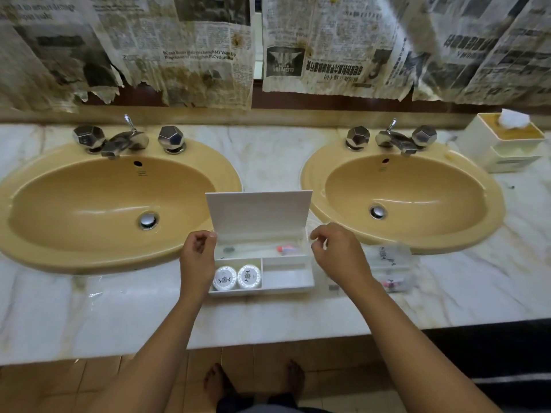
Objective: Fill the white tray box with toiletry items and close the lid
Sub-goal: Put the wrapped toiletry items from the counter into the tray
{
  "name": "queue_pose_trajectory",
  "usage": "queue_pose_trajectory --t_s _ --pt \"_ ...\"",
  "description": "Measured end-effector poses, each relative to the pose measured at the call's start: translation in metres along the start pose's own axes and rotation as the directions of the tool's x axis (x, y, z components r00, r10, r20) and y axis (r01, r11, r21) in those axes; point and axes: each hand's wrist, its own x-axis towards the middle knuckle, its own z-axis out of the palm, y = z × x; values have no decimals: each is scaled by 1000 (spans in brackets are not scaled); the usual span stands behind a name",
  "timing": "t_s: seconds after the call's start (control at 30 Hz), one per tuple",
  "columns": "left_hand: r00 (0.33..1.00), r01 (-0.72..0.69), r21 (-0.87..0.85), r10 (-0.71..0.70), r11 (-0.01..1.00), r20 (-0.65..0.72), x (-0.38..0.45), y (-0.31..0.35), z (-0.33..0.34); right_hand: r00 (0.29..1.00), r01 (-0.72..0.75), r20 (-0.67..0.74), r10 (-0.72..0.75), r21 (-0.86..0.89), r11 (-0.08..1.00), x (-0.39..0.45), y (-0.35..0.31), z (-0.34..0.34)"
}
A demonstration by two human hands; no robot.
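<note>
Marble counter [268,317] runs under us between two yellow basins, and on it, right at the middle, sits the white tray box [287,286] with its lid [258,210] standing upright at the back. We see three compartments: the long rear one holds a clear-wrapped toothbrush kit [262,249] with a small red-and-white tube at its right end, the front left one holds two round wrapped soaps [236,277] side by side, and the front right one looks bare. Our left hand [198,257] hangs at the box's left edge with fingers curled, its fingertips close to the lid's lower corner; we cannot tell whether they pinch the lid or the wrapper or nothing at all. Our right hand [337,254] mirrors it at the right edge, fingers likewise curled, and its grip is equally unclear. Just right of the box lie more clear sachets [390,263], unpacked. We judge the filling roughly two-thirds done: one compartment is left to fill, likely from those sachets, and the lid remains to be lowered. Further out stand the left basin [74,248], the right basin [477,234], a white tissue box [483,138] at the far right, and newspaper sheets [328,40] hung over the wall.
</note>
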Motion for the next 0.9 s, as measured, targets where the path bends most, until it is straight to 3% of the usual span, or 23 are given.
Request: queue_pose_trajectory --t_s 0.17,0.3,0.53,0.7,0.9 --pt "1000 -15 20 15 1000 -6 0 -1 1 964 -125 208 163 -185 975 -13 31 -13" --pt "1000 -6 31 6 1000 -6 0 -2 1 914 -35 371 164 -332 943 -28 43 -4" --pt "1000 5 40 -5 999 -6 -1 -2 1 940 38 323 106 -408 912 -35 47 6" --pt "1000 1 32 -1 999 -18 -2 0 1 954 -37 276 117 -280 959 -32 40 -9" --pt "1000 13 18 -13 1000 -9 -2 -2 1 982 16 189 12 -148 989 -22 7 -31"
